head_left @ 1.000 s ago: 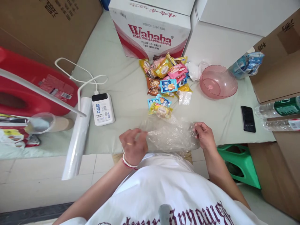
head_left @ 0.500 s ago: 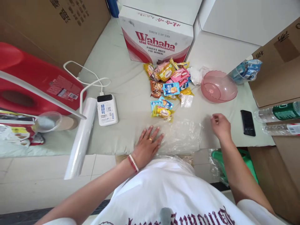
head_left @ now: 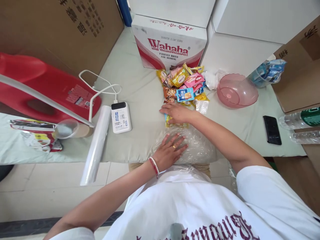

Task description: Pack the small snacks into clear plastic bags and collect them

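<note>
My left hand (head_left: 170, 151) lies flat with spread fingers on a crumpled sheet of clear plastic (head_left: 200, 143) at the table's front edge. My right hand (head_left: 178, 112) reaches across to the left, palm down, fingers stretched over a few small snack packets (head_left: 169, 120). It covers most of them; blue and yellow bits show beneath. Whether its fingertips press on them is hard to see. Just beyond lies a pile of wrapped snacks (head_left: 185, 94) in yellow, pink, brown and blue wrappers.
At the right are a pink translucent bowl (head_left: 237, 93), a black phone (head_left: 272, 130) and plastic bottles (head_left: 297, 120). To the left, a white power bank (head_left: 121, 118) with a cable, a plastic film roll (head_left: 96, 146) and a red jug (head_left: 50, 88). A Wahaba box (head_left: 170, 46) stands behind.
My right hand has swung left from beside the bowl to over the nearest snack packets, its curled fingers now stretched. My left hand stays spread on the plastic. The view has shifted slightly.
</note>
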Action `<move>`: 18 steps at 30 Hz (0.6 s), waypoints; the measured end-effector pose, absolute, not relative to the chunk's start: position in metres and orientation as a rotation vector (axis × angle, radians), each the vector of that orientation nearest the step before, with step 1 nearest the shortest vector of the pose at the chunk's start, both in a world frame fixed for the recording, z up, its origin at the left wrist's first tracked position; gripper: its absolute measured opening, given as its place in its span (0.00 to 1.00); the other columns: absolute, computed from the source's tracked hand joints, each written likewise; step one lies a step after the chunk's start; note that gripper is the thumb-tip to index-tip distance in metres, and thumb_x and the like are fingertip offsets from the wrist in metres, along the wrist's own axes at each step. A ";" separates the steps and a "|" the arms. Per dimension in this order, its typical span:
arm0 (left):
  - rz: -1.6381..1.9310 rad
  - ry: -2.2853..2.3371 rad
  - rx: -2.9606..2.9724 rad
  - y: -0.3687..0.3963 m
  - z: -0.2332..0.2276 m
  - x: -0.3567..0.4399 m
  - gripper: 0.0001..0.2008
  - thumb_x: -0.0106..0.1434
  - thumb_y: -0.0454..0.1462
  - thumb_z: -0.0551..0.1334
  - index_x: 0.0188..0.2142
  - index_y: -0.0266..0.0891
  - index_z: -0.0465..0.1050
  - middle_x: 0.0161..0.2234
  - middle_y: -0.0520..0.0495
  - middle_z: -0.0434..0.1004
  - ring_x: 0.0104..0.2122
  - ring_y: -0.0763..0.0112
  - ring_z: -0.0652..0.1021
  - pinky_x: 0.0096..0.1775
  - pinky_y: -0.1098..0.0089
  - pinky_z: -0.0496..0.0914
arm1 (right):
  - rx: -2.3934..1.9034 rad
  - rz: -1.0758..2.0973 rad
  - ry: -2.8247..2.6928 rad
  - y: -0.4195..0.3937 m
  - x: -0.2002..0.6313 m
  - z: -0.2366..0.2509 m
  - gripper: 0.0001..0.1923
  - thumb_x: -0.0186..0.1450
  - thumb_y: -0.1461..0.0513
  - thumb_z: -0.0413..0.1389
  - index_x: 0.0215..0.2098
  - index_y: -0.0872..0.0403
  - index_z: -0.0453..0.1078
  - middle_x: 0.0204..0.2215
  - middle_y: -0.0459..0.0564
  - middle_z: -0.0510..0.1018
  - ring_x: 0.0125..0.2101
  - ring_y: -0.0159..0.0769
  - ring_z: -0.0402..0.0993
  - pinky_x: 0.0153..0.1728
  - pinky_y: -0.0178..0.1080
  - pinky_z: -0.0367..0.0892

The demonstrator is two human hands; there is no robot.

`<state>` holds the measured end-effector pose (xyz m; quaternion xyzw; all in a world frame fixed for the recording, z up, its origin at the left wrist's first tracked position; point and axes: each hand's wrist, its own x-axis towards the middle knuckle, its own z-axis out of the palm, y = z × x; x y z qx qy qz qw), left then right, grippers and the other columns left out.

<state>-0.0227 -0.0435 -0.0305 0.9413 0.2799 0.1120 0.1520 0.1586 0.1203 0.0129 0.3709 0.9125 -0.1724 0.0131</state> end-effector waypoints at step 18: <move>0.299 1.171 2.699 -0.070 -0.026 -0.074 0.20 0.76 0.40 0.54 0.63 0.46 0.73 0.69 0.42 0.68 0.60 0.56 0.76 0.56 0.55 0.66 | 1.182 -0.899 2.662 0.111 0.202 0.002 0.48 0.62 0.45 0.67 0.74 0.51 0.59 0.75 0.60 0.53 0.74 0.55 0.47 0.72 0.54 0.47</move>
